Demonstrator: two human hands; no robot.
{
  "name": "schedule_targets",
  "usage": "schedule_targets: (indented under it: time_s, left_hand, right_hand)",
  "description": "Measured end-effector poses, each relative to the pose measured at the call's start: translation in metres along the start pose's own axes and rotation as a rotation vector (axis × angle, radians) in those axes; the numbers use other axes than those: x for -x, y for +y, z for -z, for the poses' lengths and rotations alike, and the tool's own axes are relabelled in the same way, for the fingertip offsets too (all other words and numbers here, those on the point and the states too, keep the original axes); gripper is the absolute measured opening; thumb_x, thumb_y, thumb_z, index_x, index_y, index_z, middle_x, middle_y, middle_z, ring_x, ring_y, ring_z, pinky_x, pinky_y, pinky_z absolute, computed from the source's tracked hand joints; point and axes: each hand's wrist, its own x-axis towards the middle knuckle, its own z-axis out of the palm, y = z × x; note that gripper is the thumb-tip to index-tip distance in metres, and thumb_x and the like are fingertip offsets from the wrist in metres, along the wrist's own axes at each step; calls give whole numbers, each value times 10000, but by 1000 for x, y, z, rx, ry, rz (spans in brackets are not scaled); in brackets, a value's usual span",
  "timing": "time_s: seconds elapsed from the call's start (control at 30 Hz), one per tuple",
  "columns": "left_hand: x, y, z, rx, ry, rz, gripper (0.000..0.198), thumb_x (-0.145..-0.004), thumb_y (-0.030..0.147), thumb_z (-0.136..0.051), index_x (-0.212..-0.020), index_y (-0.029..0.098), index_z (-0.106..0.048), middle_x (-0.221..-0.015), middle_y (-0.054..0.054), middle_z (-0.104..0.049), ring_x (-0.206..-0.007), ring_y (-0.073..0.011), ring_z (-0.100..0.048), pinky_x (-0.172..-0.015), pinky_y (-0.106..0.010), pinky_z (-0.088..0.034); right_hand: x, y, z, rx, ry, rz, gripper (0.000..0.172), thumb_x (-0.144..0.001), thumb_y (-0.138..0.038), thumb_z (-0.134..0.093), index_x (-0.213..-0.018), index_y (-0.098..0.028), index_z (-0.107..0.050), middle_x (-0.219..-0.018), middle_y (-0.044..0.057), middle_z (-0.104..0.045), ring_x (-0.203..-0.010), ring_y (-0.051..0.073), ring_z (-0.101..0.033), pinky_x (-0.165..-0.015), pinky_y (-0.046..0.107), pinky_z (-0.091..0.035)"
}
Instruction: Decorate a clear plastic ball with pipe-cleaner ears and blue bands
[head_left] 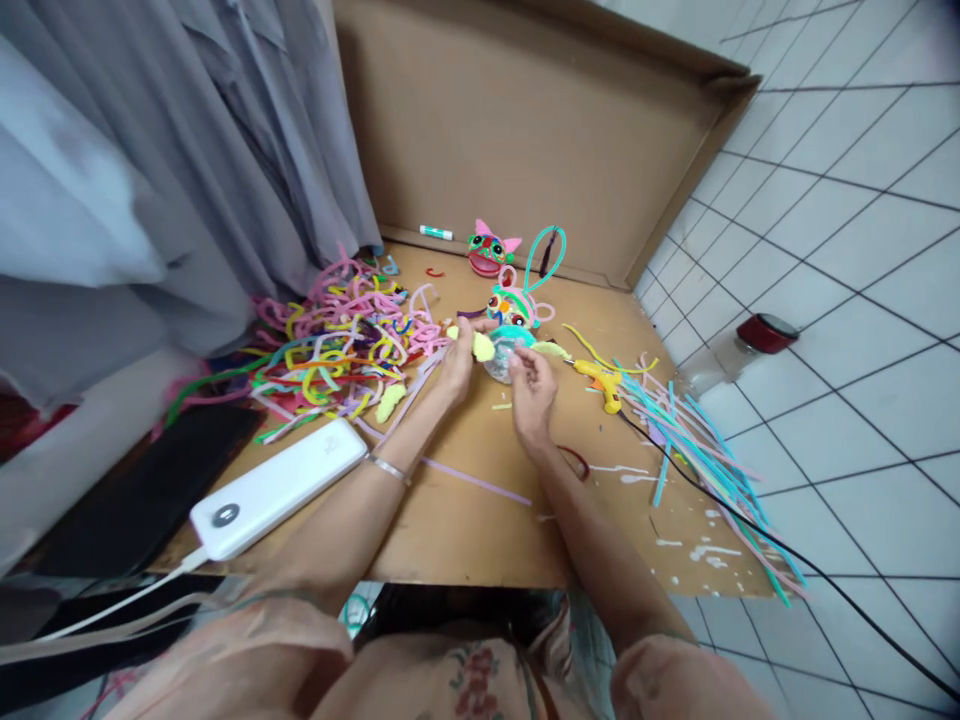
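bowl point(498, 368), clear; left hand point(456, 368) pinches yellow piece point(482, 347); right hand point(534, 395) beside it, grip unclear.

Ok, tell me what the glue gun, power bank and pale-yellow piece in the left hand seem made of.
Glue gun: probably hard plastic; smooth, evenly yellow body.
Power bank: likely plastic; smooth white casing with soft sheen.
Pale-yellow piece: perhaps fuzzy chenille, going by its soft-looking edge; blur leaves this open.
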Motion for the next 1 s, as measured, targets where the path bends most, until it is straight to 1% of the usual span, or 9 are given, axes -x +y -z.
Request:
schedule_targets:
  time_s: [0.07, 0.1, 0.2, 0.27, 0.33, 0.5, 0.6, 0.73, 1.0]
  left_hand:
    - [6, 1, -1, -29, -24, -26, 708, -855, 787, -376, -865, 158, -701, -723, -50, -663, -660, -144, -598, -561, -237, -432]
    - [8, 2, -2, -34, -39, -39, 693, -849, 783, -398, -863, 158, -696, -725, -51, -665, -685, -152, -608, -573, -240, -439]
    - [12, 5, 0, -27, -74, -60, 607, -780, 757, -559, -783, 158, -654, -658, -22, -623, -644, -138, -581, -547, -232, -419]
    - [12, 4, 2, -12, -65, -41, 560, -693, 708, -694, -671, 158, -589, -565, 17, -542, -539, -100, -497, -500, -220, -376]
    - [10, 3, 4, -7, -38, -15, 550, -631, 659, -769, -603, 160, -539, -507, 43, -482, -475, -72, -421, -468, -214, -338]
    - [8, 3, 6, -78, 16, -68, 488, -657, 586, -771, -571, 149, -573, -491, 31, -503, -469, -65, -396, -465, -210, -307]
    - [9, 8, 8, -140, 14, -119, 456, -675, 544, -762, -542, 153, -568, -487, 35, -481, -483, -67, -372, -477, -215, -304]
    - [10, 12, 10, -204, 0, -163, 470, -679, 548, -743, -507, 164, -532, -486, 34, -466, -511, -82, -387, -506, -223, -333]
    - [7, 7, 9, -224, -25, -153, 419, -704, 503, -729, -540, 158, -556, -517, 31, -508, -511, -80, -406, -518, -225, -330]
  right_hand:
    - [2, -4, -14, -95, -99, -45, 329, -775, -435, -671, -995, -191, -656, -828, 31, -713, -724, 155, -657, -697, 295, -559]
    - [1, -4, -20, -132, -114, -64, 314, -759, -426, -687, -963, -189, -656, -789, 23, -709, -677, 145, -647, -656, 284, -555]
    - [-5, 0, -28, -193, -76, -105, 276, -715, -408, -718, -860, -182, -651, -702, 5, -694, -570, 120, -615, -567, 260, -529]
    - [-9, 3, -26, -199, -39, -125, 284, -695, -405, -732, -843, -176, -651, -681, 1, -691, -539, 112, -611, -541, 253, -519]
    - [-12, 4, -21, -192, -26, -141, 297, -686, -409, -740, -841, -169, -658, -674, 2, -692, -530, 111, -611, -530, 252, -516]
    - [-14, 3, -15, -181, -63, -124, 277, -664, -388, -749, -816, -162, -694, -649, -4, -685, -515, 106, -594, -527, 255, -522]
    - [-14, 2, -15, -161, -77, -122, 266, -672, -389, -739, -813, -166, -709, -653, -4, -693, -511, 105, -589, -527, 261, -530]
    - [-13, 3, -14, -145, -86, -141, 255, -670, -391, -734, -796, -172, -708, -641, -6, -692, -504, 109, -587, -520, 264, -532]
    - [-15, 8, -13, -122, -94, -165, 262, -643, -409, -741, -758, -177, -700, -602, -13, -672, -501, 120, -596, -512, 268, -536]
